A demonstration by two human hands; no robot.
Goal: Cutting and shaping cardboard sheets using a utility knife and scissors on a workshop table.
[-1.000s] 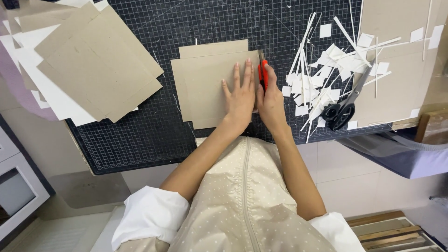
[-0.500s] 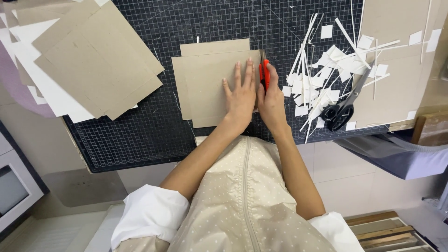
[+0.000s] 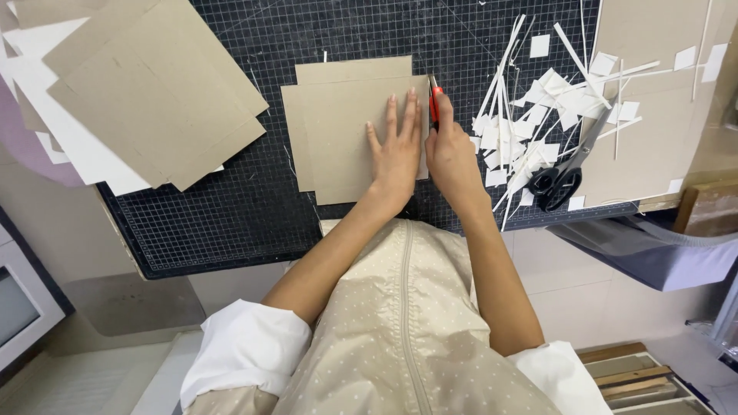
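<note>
Bright, even overhead light, soft shadows, sharp focus, slight wide-angle bending at edges

The person wears a pale beige garment sprinkled with tiny white dots, a stitched seam or zip line running straight down its middle. Beneath it, white sleeves are pushed up and bunched in soft folds above the elbows, leaving both forearms bare. The left hand (image 3: 397, 157) and right hand (image 3: 452, 154) are bare too, with no gloves that I can see.
</note>
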